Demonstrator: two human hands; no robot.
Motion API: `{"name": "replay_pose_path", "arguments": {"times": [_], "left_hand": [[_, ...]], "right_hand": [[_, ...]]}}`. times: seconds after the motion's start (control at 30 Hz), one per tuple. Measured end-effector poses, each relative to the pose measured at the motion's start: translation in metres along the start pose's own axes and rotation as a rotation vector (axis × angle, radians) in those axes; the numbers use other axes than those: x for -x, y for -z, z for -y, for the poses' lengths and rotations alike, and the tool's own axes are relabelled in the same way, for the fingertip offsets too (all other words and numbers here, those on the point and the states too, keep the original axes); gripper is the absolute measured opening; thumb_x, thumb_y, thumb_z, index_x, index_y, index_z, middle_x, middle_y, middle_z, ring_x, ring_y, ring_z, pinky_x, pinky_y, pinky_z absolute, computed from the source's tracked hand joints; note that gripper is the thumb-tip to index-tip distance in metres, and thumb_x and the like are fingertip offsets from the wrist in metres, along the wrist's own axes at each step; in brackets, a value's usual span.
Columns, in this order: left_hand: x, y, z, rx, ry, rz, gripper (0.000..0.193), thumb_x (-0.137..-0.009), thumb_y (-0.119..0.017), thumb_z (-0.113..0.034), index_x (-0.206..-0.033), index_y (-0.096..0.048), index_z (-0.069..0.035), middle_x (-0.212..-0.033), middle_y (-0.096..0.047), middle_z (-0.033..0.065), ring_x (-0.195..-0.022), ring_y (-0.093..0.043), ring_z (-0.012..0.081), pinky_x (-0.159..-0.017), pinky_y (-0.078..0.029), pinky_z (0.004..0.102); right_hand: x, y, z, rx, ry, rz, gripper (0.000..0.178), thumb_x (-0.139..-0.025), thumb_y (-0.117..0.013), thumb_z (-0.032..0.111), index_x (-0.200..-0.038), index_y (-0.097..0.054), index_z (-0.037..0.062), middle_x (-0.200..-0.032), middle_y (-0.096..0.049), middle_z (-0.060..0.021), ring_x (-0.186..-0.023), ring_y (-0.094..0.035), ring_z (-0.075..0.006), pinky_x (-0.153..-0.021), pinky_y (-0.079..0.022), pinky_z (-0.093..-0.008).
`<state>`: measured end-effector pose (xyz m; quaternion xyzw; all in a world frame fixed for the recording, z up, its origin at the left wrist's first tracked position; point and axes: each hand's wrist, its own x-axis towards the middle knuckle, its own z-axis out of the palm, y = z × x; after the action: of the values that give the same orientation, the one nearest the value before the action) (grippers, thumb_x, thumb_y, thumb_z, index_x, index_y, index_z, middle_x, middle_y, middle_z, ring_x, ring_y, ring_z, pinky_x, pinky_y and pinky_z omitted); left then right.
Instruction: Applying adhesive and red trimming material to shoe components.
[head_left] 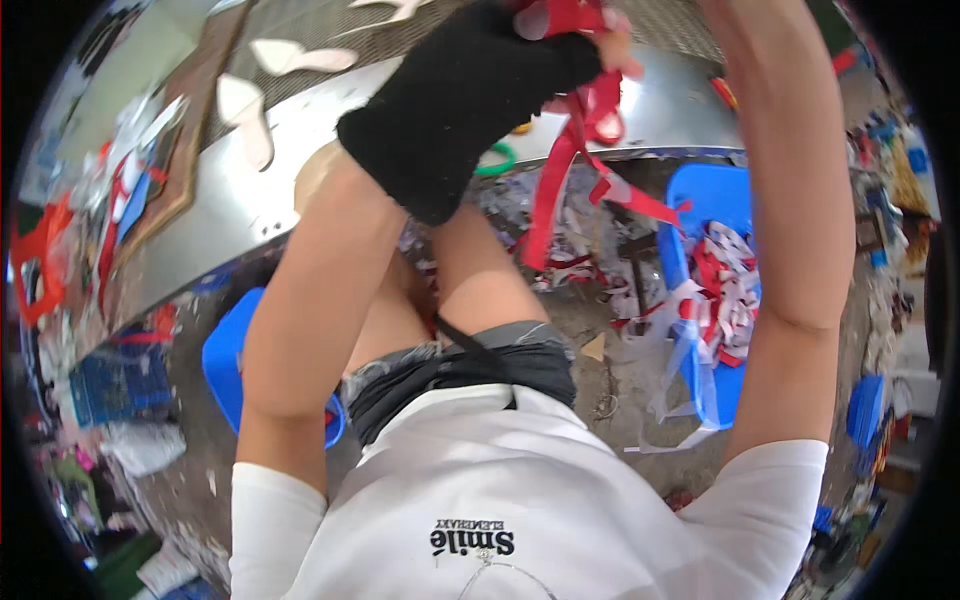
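Observation:
My left hand (480, 95), in a black fingerless glove, reaches over the metal worktop. Its bare fingertips close around glossy red strips (560, 185) with pale backing. Loose ends of the strips dangle past the worktop's near edge above my lap. My right forearm (795, 160) runs up along the right side, and its hand lies beyond the top edge. Pale, shoe-sole-shaped pieces (245, 115) lie on the worktop to the left of the glove. A green ring (495, 159), perhaps a tape roll, shows partly beside the glove.
The metal worktop (215, 235) curves across in front of me, with a brown mesh surface (670, 25) behind it. A blue bin (710, 185) holding red and white scraps stands at right. Another blue bin (232, 350) is at left. Scraps litter the floor.

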<state>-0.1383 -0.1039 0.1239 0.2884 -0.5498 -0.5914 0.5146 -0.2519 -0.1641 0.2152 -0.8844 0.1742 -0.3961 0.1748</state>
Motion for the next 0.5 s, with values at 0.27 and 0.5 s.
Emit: {"name": "replay_pose_path", "arguments": {"times": [0.27, 0.5], "left_hand": [[0.118, 0.153, -0.015, 0.215, -0.359, -0.158, 0.052, -0.094, -0.050, -0.040, -0.120, -0.047, 0.005, -0.097, -0.063, 0.0164, -0.089, -0.063, 0.0265, -0.078, -0.054, 0.0374], [0.201, 0.175, -0.006, 0.078, -0.276, -0.856, 0.057, -0.094, -0.047, -0.046, -0.124, -0.049, 0.002, -0.095, -0.063, 0.0138, -0.085, -0.062, 0.0226, -0.076, -0.051, 0.0326]], "right_hand": [[0.075, -0.097, -0.043, -0.102, -0.302, 0.233, 0.028, -0.087, -0.060, 0.019, -0.109, -0.064, 0.0014, -0.095, -0.066, -0.0038, -0.085, -0.059, -0.0087, -0.068, -0.045, -0.0233], [0.176, -0.232, -0.059, -0.643, -0.424, 0.587, 0.081, -0.071, -0.077, 0.028, -0.138, -0.037, 0.0026, -0.129, -0.051, -0.0119, -0.122, -0.045, -0.0211, -0.103, -0.034, -0.0364]]}}
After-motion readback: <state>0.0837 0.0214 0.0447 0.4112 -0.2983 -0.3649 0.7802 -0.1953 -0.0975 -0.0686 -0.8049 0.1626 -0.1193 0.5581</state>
